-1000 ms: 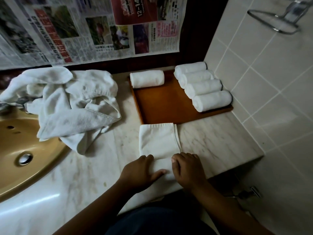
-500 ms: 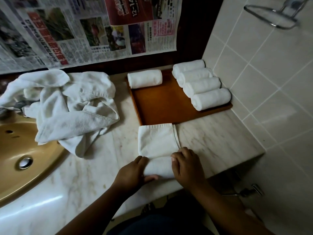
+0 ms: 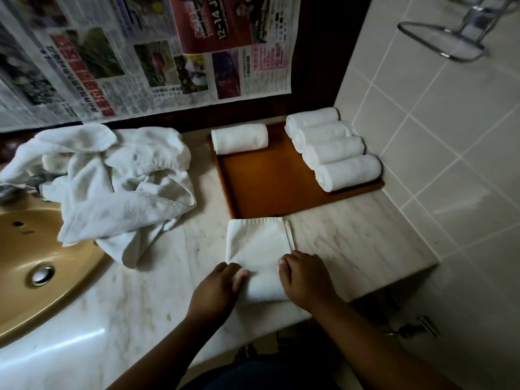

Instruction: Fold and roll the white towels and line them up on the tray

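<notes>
A folded white towel (image 3: 259,243) lies on the marble counter just in front of the brown wooden tray (image 3: 264,187). Its near end is rolled into a thick roll. My left hand (image 3: 216,291) grips the roll's left end and my right hand (image 3: 305,277) grips its right end, fingers curled over the top. On the tray, several rolled towels (image 3: 334,150) lie in a row along the right side. One more rolled towel (image 3: 239,138) lies at the tray's back left corner.
A heap of loose white towels (image 3: 112,181) lies left of the tray, spilling over the tan sink basin (image 3: 33,254). A tiled wall (image 3: 450,164) bounds the counter on the right. Newspaper (image 3: 140,52) covers the back wall. The counter edge is right below my hands.
Both hands have rolled the towel's near end forward toward the tray. The roll has grown thicker and the flat part shorter.
</notes>
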Demonstrator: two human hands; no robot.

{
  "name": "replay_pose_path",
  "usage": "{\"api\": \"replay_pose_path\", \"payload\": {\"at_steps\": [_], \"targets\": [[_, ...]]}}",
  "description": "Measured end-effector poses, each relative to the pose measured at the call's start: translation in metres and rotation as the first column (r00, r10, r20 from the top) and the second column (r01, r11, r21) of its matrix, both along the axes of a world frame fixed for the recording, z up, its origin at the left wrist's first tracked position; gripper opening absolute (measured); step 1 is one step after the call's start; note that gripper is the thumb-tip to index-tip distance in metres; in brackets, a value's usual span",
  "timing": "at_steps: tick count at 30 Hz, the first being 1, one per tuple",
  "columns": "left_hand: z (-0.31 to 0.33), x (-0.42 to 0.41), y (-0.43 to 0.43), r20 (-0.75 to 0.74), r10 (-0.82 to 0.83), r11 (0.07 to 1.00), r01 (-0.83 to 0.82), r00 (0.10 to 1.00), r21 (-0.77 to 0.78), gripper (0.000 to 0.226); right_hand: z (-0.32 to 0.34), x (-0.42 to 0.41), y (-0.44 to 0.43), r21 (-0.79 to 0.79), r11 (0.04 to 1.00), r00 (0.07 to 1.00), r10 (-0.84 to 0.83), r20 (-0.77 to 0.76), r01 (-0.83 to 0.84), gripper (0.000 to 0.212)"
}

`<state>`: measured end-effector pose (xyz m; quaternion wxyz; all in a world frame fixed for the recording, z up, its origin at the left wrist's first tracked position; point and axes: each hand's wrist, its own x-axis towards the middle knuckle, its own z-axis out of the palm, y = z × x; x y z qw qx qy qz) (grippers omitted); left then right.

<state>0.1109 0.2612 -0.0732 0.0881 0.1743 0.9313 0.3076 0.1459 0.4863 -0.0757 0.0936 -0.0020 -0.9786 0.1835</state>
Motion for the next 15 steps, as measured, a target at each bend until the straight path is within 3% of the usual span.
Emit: {"api": "replay_pose_path", "payload": {"at_steps": [3, 5, 8, 15], "targets": [[-0.003, 0.003, -0.001, 0.019, 0.009, 0.997, -0.01, 1.0, 0.073, 0.05, -0.001, 0.009, 0.004, 0.001, 0.995, 0.994, 0.105, 0.031, -0.105, 0.043], [-0.006, 0.006, -0.004, 0.019, -0.005, 0.994, 0.003, 1.0, 0.112, 0.045, -0.003, 0.02, 0.007, -0.028, 0.985, 0.983, 0.17, 0.074, -0.168, 0.063], [-0.01, 0.01, -0.007, 0.014, -0.005, 0.992, 0.003, 1.0, 0.129, 0.047, -0.006, 0.032, 0.004, 0.016, 0.982, 0.978, 0.187, 0.094, -0.189, 0.082], [-0.014, 0.023, -0.007, -0.021, 0.146, 0.973, -0.139, 0.989, 0.185, 0.059, 0.003, 0.039, -0.016, 0.078, 0.991, 0.973, 0.089, 0.213, -0.108, 0.082]]}}
